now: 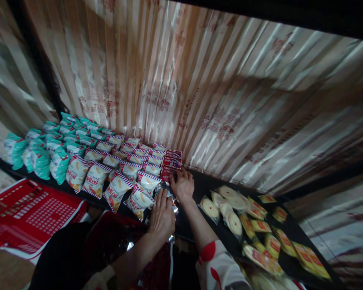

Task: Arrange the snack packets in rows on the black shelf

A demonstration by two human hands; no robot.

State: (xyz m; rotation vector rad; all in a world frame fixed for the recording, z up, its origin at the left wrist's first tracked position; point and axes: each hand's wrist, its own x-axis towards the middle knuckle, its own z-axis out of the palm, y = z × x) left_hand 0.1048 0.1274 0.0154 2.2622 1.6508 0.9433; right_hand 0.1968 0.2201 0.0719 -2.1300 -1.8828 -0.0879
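Observation:
My left hand [162, 211] lies with fingers stretched out against a shiny silvery wrapper [175, 208], beside the front row of white snack bags [140, 197]. My right hand [184, 186] has its fingers bent over the near end of a dark red packet [167, 173]. That packet is the nearest of a short row of red packets [173, 154] running back toward the curtain. Part of the silvery wrapper is hidden under my hands.
Several rows of teal bags [59, 165] stand left of the white bags on the black shelf [196, 225]. To the right lie round pale wrapped pieces [210, 207] and yellow packets [286, 241]. A striped plastic curtain [175, 80] hangs behind. A red printed sheet [39, 213] is at lower left.

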